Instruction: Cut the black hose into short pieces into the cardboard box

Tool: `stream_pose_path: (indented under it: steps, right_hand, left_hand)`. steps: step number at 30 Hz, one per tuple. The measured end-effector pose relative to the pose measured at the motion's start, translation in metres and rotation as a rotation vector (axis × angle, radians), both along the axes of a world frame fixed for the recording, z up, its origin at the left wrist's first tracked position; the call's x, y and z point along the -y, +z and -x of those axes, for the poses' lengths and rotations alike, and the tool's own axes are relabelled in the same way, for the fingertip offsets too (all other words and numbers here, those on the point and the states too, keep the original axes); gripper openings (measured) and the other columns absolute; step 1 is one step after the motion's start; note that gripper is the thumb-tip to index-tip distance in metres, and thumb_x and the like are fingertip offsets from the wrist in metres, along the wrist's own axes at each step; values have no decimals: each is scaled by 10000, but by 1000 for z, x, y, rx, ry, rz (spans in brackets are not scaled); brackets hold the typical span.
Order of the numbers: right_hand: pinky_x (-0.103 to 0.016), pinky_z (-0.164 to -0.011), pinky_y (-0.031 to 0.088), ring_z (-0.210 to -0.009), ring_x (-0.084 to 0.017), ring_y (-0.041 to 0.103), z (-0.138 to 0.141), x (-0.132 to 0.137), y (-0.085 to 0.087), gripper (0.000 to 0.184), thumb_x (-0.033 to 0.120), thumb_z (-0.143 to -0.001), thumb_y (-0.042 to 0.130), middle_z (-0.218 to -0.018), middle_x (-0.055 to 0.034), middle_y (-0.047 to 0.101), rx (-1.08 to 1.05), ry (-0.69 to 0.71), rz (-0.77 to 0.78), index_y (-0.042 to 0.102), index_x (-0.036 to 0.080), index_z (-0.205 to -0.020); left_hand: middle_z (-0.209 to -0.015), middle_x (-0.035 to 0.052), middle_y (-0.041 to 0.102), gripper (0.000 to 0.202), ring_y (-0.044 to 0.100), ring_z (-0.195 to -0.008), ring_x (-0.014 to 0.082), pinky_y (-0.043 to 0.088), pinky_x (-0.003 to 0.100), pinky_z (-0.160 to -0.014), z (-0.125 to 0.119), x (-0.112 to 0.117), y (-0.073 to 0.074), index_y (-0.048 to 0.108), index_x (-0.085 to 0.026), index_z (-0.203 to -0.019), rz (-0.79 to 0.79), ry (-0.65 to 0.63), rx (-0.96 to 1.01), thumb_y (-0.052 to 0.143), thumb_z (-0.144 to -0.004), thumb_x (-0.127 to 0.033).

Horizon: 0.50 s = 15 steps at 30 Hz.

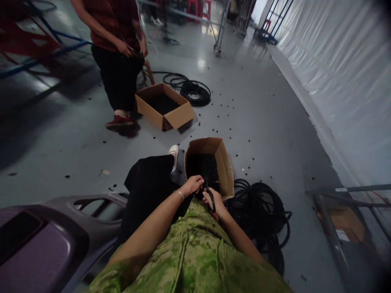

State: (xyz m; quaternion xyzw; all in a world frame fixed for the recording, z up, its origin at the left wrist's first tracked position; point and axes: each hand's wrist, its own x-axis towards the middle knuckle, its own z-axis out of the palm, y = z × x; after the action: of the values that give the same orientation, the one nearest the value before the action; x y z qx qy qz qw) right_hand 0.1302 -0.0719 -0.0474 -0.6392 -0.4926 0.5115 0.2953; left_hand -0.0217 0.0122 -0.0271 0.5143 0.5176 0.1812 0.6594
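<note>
My left hand (194, 185) is curled over the near edge of a cardboard box (224, 160), pinching a black piece of hose or cable that I cannot make out clearly. My right hand (215, 200) is closed round the handles of dark scissors (209, 191), whose blades point up toward the left hand. The box between my legs holds a heap of small black cut pieces (203, 165). A coil of black hose (262, 211) lies on the floor just right of the box, beside my right arm.
Another person in a red top (116, 24) stands at the back left, hands together, beside a second open cardboard box (165, 106) and another black coil (192, 89). Black bits litter the grey floor. A purple plastic chair (45, 236) sits at left; white sheeting lines the right.
</note>
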Motion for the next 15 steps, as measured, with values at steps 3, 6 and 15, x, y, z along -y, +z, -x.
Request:
stream_pose_path:
  steps: [3, 6, 15]
  right_hand:
    - [-228, -547, 461, -571, -152, 604, 0, 1, -6, 326, 470, -831, 592, -656, -6, 656, 25, -1, -15, 690, 192, -972]
    - [-227, -526, 450, -564, -151, 599, 0, 2, -12, 374, 505, -814, 595, -653, -11, 653, 21, -13, -18, 693, 175, -960]
    - [-247, -509, 452, -544, -161, 588, -2, 9, -19, 427, 571, -784, 607, -632, -18, 638, -16, -44, -33, 694, 176, -922]
  left_hand:
    - [-533, -73, 501, 256, 410, -345, 50, 291, 172, -378, -1, -1, -4, 472, -179, -702, -6, 4, -18, 559, -871, -351]
    - [-516, -80, 482, 280, 401, -341, 51, 307, 173, -371, -2, -2, -8, 472, -179, -691, 5, -10, -29, 569, -863, -377]
    - [-464, -100, 435, 308, 375, -321, 54, 322, 166, -342, -4, -4, -15, 505, -180, -705, -13, 35, -4, 614, -832, -438]
